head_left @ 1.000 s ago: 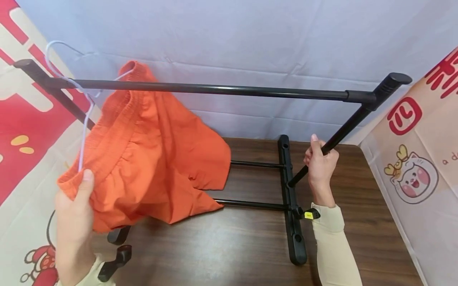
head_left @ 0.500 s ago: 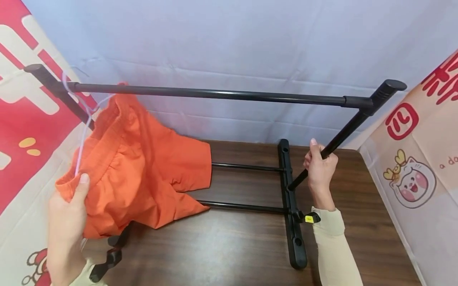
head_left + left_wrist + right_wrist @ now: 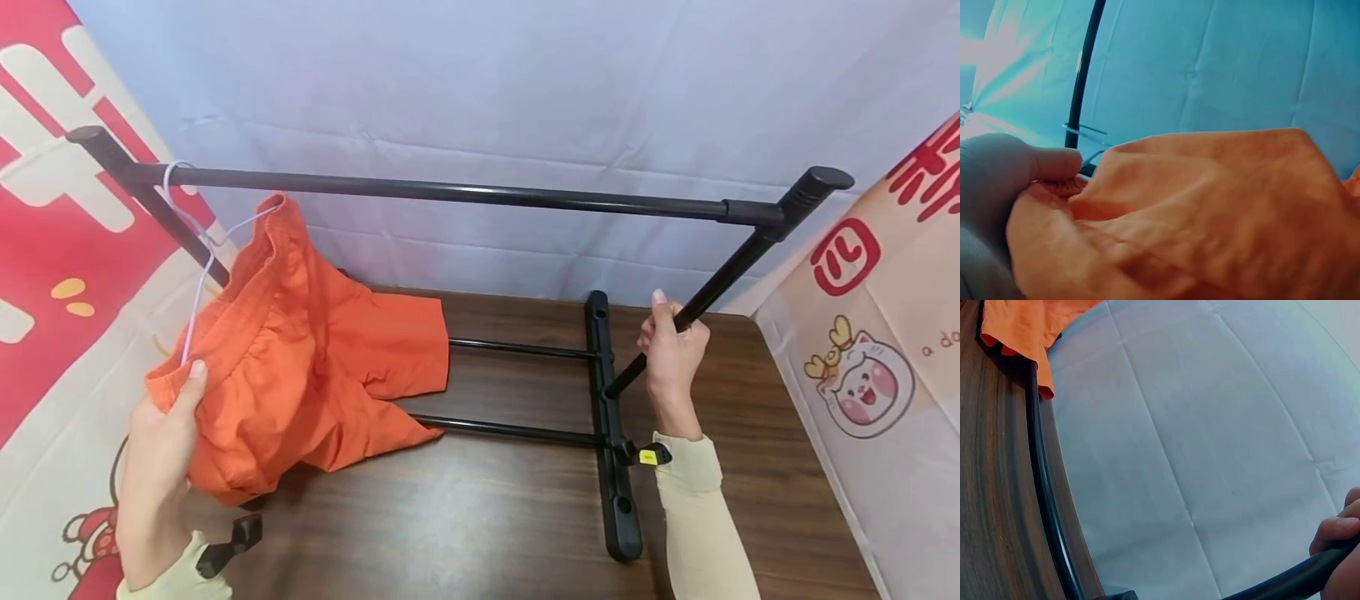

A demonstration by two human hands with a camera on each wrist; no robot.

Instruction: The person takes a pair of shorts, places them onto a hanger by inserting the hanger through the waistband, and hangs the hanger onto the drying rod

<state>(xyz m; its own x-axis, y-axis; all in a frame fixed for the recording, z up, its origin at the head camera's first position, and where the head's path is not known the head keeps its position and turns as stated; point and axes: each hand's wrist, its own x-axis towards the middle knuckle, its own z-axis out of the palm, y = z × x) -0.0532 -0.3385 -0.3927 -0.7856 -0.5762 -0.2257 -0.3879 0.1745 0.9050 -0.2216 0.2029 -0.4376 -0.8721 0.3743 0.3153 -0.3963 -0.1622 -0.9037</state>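
Note:
Orange shorts (image 3: 277,367) with a gathered waistband are spread on a thin pale-lilac hanger (image 3: 197,310). At the near corner of the waistband, my left hand (image 3: 161,450) pinches the shorts and the hanger's end, thumb on top. The hanger's hook loops over the left end of the top bar (image 3: 450,191) of a black clothes rack, and the shorts hang below the bar. On the other side my right hand (image 3: 672,354) grips the rack's right upright (image 3: 723,279), thumb pointing up. In the left wrist view the shorts (image 3: 1210,212) hide most of the fingers.
The rack's right foot (image 3: 615,500) and two lower rods (image 3: 517,431) sit on a dark wood table (image 3: 420,533). Pale cloth (image 3: 480,83) hangs close behind, with printed panels on both sides.
My left hand has lowered the hanger and shorts. The hook, earlier standing above the bar, now sits over it, and the waistband has dropped below. My right hand keeps its grip.

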